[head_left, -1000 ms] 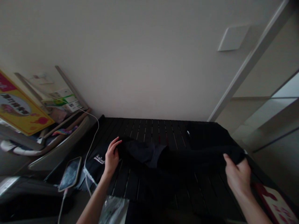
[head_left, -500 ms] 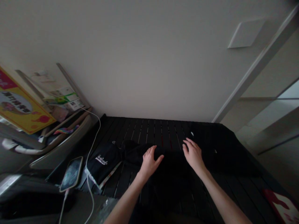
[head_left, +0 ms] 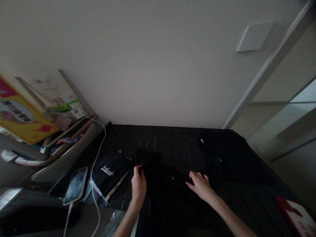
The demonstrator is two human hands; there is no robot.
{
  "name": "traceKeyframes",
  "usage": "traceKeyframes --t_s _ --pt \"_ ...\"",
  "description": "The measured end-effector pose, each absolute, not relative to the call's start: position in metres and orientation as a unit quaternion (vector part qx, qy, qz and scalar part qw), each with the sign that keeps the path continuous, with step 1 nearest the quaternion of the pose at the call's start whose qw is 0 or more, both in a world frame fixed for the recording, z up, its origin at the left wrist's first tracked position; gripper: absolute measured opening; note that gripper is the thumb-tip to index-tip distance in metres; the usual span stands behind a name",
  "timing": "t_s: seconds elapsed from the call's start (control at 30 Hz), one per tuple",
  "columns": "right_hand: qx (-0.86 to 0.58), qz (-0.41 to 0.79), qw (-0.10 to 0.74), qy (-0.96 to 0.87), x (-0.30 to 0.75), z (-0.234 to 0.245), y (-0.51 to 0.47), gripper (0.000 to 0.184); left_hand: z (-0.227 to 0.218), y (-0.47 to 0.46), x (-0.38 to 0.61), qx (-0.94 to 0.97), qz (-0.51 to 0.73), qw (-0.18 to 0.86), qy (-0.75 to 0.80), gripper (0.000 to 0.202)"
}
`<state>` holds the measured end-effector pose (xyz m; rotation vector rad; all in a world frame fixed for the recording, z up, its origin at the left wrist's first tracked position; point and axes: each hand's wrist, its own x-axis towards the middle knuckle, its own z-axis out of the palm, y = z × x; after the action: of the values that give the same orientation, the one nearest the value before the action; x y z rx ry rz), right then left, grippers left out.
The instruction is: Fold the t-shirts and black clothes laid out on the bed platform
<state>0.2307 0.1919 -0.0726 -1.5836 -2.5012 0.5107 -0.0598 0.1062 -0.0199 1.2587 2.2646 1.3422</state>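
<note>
A dark black garment [head_left: 170, 194] lies spread over the black slatted table [head_left: 148, 138], its outline hard to make out in the dim light. At its left side, my left hand [head_left: 139, 186] is closed with thumb and fingers pinching the cloth's edge. My right hand [head_left: 199, 185] rests at the cloth's right side, palm down, fingers slightly bent and thumb held apart. More folded black cloth [head_left: 237, 158] with a small white tag lies to the right of it. Left of my left hand is a black pouch [head_left: 110, 172] with white lettering.
A phone [head_left: 76, 186] on a white charging cable [head_left: 100, 148] lies at the left. Beyond it stands a grey carrier [head_left: 71, 154] with a yellow box [head_left: 27, 115]. A red-and-white item [head_left: 296, 214] sits at the lower right. The white wall [head_left: 158, 65] bounds the table's back.
Both hands have moved lower and nearer me. My left hand, spread before, now pinches the cloth; my right hand has come down onto it. The black cloth has shifted.
</note>
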Motion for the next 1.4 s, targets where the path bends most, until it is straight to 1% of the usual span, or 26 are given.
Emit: traceKeyframes --t_s 0.1,0.2,0.3,0.37,0.4,0.43,0.47,0.5,0.53,0.6,0.63,0.67,0.73,0.77,0.83,0.87,0.93,1.0,1.1,1.13,1.17,1.23,1.33,1.4 --pt "-0.510 0.116 0.111 -0.845 0.236 -0.066 0.175 0.023 -0.008 0.086 -0.092 0.388 0.440 0.049 0.808 0.027" --pt "-0.503 0.052 0.166 -0.846 0.244 -0.036 0.168 0.024 0.015 0.072 -0.121 0.369 0.434 0.003 0.821 0.038" --pt "-0.533 -0.030 0.248 -0.809 0.255 0.000 0.165 0.021 0.042 0.064 -0.145 0.320 0.425 -0.039 0.846 0.051" --pt "-0.558 -0.083 0.314 -0.764 0.264 0.015 0.161 0.019 0.057 0.061 -0.157 0.296 0.399 -0.050 0.867 0.061" --pt "-0.564 -0.091 0.332 -0.751 0.268 0.019 0.158 0.019 0.061 0.060 -0.161 0.297 0.378 -0.048 0.876 0.068" --pt "-0.561 -0.079 0.332 -0.755 0.272 0.019 0.154 0.019 0.064 0.059 -0.163 0.301 0.353 -0.050 0.885 0.074" --pt "-0.551 -0.042 0.312 -0.773 0.275 0.018 0.151 0.019 0.066 0.059 -0.164 0.307 0.330 -0.060 0.891 0.079" --pt "-0.533 0.018 0.271 -0.801 0.279 0.014 0.148 0.019 0.066 0.060 -0.162 0.317 0.312 -0.079 0.892 0.081" --pt "-0.508 0.096 0.217 -0.828 0.282 0.010 0.145 0.018 0.066 0.062 -0.159 0.333 0.303 -0.103 0.887 0.081" --pt "-0.457 0.252 0.112 -0.846 0.288 0.001 0.144 0.017 0.062 0.070 -0.147 0.389 0.312 -0.140 0.855 0.071" --pt "-0.447 0.305 0.079 -0.837 0.291 -0.003 0.145 0.021 0.060 0.077 -0.139 0.431 0.323 -0.142 0.830 0.062" --pt "-0.453 0.334 0.065 -0.824 0.294 -0.007 0.149 0.027 0.058 0.085 -0.131 0.476 0.333 -0.132 0.803 0.053" --pt "-0.505 0.313 0.082 -0.800 0.300 -0.013 0.160 0.035 0.054 0.106 -0.116 0.556 0.339 -0.088 0.754 0.037" --pt "-0.537 0.279 0.098 -0.790 0.302 -0.017 0.167 0.035 0.052 0.119 -0.110 0.591 0.334 -0.056 0.732 0.032" --pt "-0.585 0.212 0.116 -0.775 0.304 -0.027 0.179 0.025 0.046 0.147 -0.102 0.641 0.291 0.018 0.710 0.030" --pt "-0.598 0.190 0.114 -0.770 0.303 -0.034 0.184 0.021 0.041 0.161 -0.101 0.654 0.260 0.052 0.708 0.031" --pt "-0.613 0.172 0.099 -0.765 0.298 -0.049 0.189 0.020 0.030 0.187 -0.101 0.663 0.199 0.098 0.715 0.032" --pt "-0.622 0.167 0.089 -0.760 0.289 -0.063 0.189 0.019 0.015 0.206 -0.106 0.656 0.158 0.121 0.728 0.038" --pt "-0.637 0.159 0.086 -0.750 0.275 -0.077 0.189 0.014 -0.006 0.219 -0.114 0.644 0.115 0.148 0.741 0.052" --pt "-0.642 0.156 0.084 -0.746 0.272 -0.078 0.189 0.012 -0.012 0.220 -0.116 0.641 0.104 0.156 0.745 0.053" --pt "-0.645 0.153 0.083 -0.744 0.269 -0.078 0.191 0.011 -0.016 0.220 -0.118 0.638 0.095 0.164 0.747 0.051" --pt "-0.646 0.152 0.087 -0.743 0.270 -0.072 0.198 0.011 -0.018 0.217 -0.122 0.634 0.088 0.175 0.748 0.038" --pt "-0.646 0.153 0.119 -0.738 0.279 -0.049 0.215 0.012 -0.010 0.210 -0.133 0.634 0.100 0.177 0.746 0.019" --pt "-0.653 0.144 0.142 -0.730 0.287 -0.026 0.232 0.010 0.003 0.207 -0.145 0.625 0.122 0.196 0.746 0.017"
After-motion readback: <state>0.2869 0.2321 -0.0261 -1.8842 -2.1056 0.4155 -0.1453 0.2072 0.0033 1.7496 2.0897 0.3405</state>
